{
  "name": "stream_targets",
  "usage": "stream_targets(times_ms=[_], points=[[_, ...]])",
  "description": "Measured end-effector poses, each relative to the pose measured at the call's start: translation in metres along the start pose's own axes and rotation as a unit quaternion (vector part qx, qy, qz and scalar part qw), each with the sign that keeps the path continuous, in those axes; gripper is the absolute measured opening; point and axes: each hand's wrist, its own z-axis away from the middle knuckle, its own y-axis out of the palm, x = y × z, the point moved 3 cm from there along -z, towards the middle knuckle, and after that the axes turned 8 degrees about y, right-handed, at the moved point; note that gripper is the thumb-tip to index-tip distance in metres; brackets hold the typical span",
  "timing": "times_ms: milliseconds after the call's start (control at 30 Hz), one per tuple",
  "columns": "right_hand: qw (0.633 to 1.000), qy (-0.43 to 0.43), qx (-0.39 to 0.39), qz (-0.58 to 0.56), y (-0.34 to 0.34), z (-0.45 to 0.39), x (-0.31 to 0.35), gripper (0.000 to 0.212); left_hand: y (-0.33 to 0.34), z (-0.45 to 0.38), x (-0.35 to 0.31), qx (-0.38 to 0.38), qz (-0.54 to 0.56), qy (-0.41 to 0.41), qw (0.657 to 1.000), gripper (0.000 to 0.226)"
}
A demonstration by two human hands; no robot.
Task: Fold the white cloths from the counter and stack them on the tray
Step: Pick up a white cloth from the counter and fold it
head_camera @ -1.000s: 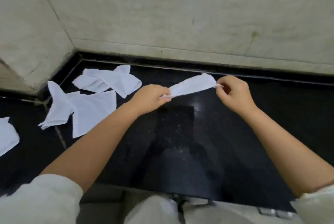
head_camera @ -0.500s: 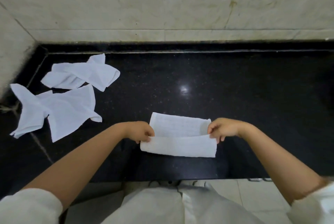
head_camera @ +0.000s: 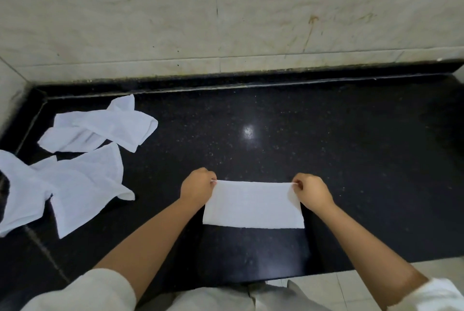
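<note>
A white cloth [head_camera: 253,204] lies folded into a flat rectangle on the black counter [head_camera: 326,147], near its front edge. My left hand [head_camera: 198,186] pinches the cloth's far left corner. My right hand [head_camera: 311,191] pinches the far right corner. The far edge is stretched straight between them. Two crumpled white cloths wait at the left: one [head_camera: 100,127] near the back wall, another [head_camera: 82,187] spread out closer to me. No tray is in view.
A pale tiled wall [head_camera: 226,22] rises behind the counter and turns a corner at the left. The counter's front edge runs just below the folded cloth, with pale floor tiles [head_camera: 364,283] beyond it. A further white cloth [head_camera: 17,195] overlaps the left frame edge.
The cloth was held stretched in the air, then laid on the counter. Both hands have since folded the near half over to the far edge, and the cloth now lies as one flat rectangle.
</note>
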Motion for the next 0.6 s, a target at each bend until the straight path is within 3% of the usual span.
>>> stream_targets(times_ms=[333, 500, 600], points=[[0.995, -0.049, 0.001, 0.082, 0.014, -0.002, 0.006, 0.038, 0.012, -0.009, 0.003, 0.026, -0.096, 0.056, 0.993, 0.029], [0.990, -0.052, 0.020, 0.126, 0.011, -0.005, 0.009, 0.030, 0.009, -0.007, 0.001, 0.038, -0.137, 0.078, 0.987, 0.026], [0.989, -0.097, -0.001, 0.110, -0.006, -0.005, 0.014, 0.026, -0.016, -0.005, -0.003, -0.010, -0.119, 0.092, 0.989, 0.025]])
